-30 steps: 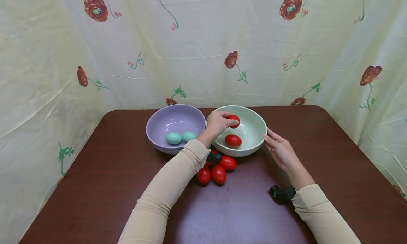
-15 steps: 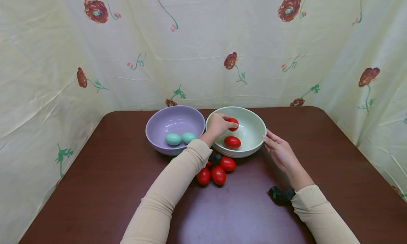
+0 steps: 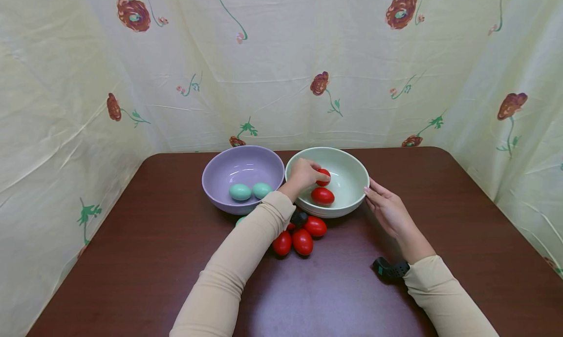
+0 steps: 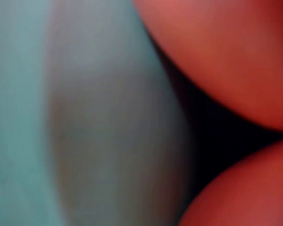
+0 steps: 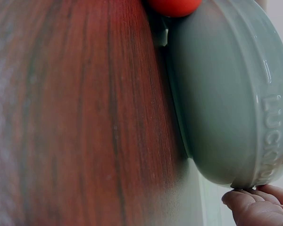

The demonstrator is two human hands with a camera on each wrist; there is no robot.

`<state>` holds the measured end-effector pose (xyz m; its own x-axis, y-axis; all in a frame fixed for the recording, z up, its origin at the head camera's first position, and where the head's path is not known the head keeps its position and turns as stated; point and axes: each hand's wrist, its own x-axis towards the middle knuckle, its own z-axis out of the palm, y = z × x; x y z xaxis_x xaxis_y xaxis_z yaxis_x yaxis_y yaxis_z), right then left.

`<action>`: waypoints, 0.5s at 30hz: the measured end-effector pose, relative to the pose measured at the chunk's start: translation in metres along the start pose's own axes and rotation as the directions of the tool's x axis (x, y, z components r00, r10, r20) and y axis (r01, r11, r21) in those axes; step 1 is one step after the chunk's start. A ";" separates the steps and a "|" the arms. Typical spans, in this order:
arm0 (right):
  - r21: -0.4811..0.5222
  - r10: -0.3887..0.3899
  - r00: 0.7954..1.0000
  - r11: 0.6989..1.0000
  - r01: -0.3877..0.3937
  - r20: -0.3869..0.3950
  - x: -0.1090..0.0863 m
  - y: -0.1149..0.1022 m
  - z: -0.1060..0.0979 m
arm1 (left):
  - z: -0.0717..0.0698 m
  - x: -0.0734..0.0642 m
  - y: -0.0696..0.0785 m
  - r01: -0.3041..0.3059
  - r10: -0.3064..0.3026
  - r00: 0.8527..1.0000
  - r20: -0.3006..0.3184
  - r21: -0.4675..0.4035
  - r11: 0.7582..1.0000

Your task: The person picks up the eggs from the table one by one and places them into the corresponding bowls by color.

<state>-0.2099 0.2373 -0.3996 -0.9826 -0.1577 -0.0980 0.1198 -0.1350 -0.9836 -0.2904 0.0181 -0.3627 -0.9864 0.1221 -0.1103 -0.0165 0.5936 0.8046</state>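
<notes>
My left hand reaches into the pale green bowl and pinches a red egg between thumb and fingers. Just in front of it, a second red egg lies on the bowl's inside. My right hand rests against the bowl's right side, fingers extended and touching near the rim. In the right wrist view, those fingertips meet the outer wall of the bowl. The left wrist view is blurred, with large red egg shapes close to the lens.
To the left stands a purple bowl with two mint green eggs visible. Several red eggs lie on the brown table before the green bowl, partly behind my left sleeve. Part of another mint egg shows beside the sleeve. A floral curtain hangs behind.
My left hand has lowered the red egg further into the green bowl, close to the other red egg. My right hand stays at the bowl's side.
</notes>
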 end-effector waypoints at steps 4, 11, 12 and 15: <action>-0.004 -0.003 1.000 1.000 0.003 0.001 0.000 0.000 0.000 | 0.000 0.001 0.000 -0.005 0.005 1.000 0.011 0.003 1.000; -0.016 0.002 1.000 1.000 -0.002 -0.002 0.000 0.000 0.001 | 0.002 0.001 -0.002 -0.013 0.012 1.000 0.022 0.040 0.999; -0.015 0.003 1.000 1.000 -0.003 -0.002 0.000 0.000 0.000 | 0.003 0.001 -0.002 -0.012 0.011 1.000 0.024 0.047 0.999; -0.021 0.004 1.000 1.000 -0.004 -0.001 0.000 0.000 0.000 | 0.003 0.001 -0.002 -0.005 0.003 1.000 0.028 0.060 0.998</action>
<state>-0.2096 0.2371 -0.3994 -0.9822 -0.1573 -0.1022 0.1209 -0.1139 -0.9861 -0.2912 0.0194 -0.3665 -0.9815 0.1458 -0.1239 -0.0021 0.6394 0.7689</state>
